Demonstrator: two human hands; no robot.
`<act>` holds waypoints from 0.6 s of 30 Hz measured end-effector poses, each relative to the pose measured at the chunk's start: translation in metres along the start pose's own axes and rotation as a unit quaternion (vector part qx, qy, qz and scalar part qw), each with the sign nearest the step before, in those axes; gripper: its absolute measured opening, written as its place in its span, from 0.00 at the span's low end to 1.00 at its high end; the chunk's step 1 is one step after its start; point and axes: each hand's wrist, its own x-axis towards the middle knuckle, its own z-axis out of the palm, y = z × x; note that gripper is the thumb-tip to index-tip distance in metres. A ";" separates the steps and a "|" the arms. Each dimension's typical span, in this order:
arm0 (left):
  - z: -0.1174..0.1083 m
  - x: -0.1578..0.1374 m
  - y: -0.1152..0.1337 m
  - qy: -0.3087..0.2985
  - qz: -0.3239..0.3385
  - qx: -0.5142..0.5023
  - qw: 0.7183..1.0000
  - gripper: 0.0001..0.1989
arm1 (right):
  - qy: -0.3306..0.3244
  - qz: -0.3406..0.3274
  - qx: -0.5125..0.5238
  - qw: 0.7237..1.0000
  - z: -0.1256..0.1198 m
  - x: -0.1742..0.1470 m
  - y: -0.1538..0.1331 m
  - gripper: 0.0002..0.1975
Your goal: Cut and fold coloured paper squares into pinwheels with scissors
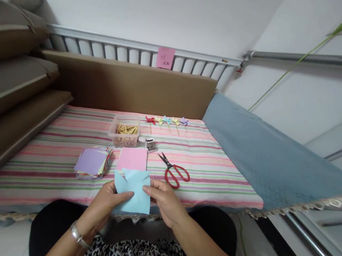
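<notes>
A light blue paper square, with slits cut in from its corners, is held up between my two hands. My left hand pinches its left side, thumb on top. On the right edge, my right hand grips it between thumb and fingers. Just beyond lies a pink paper stack, partly covered by the blue sheet. Red-handled scissors rest with blades apart to the right of my right hand. A pile of coloured paper squares, purple on top, sits left of the pink paper.
Behind the papers stands a clear plastic box of thin sticks, beside a small container of metal pieces. Several small paper pinwheels lie in a row on the striped cloth. A brown board rises at the back.
</notes>
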 end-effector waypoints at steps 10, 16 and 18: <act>0.004 -0.002 0.003 -0.055 -0.008 -0.037 0.998 0.14 | 0.013 0.001 -0.031 0.999 -0.004 0.000 0.004 0.14; 0.002 -0.002 0.002 -0.043 -0.007 -0.017 0.999 0.16 | 0.005 -0.008 -0.043 0.999 -0.003 -0.001 0.005 0.13; 0.000 -0.002 0.001 -0.041 -0.007 -0.012 0.999 0.15 | 0.007 -0.010 -0.044 0.999 -0.003 -0.001 0.005 0.14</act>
